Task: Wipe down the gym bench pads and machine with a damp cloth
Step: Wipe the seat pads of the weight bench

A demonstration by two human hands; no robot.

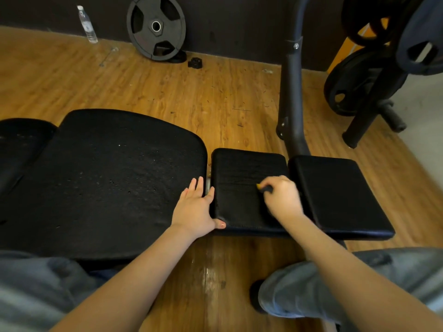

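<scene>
The middle black padded vinyl bench pad [247, 188] takes the wipe as my right hand [280, 197] grips a bunched dark, yellow-edged cloth [263, 188] on it, my flat left hand [194, 209] bracing its edge; the end pad [340, 195] looks next.

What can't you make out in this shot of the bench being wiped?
- Cloth, head view: only a dark and yellow bit shows past the right hand, whose curled fingers cover the rest; motion blur too.
- Far-left pad: cut off by the frame's left edge.
- Water bottle label: too small to read.
- Weight rack: cut off at the top right.
</scene>
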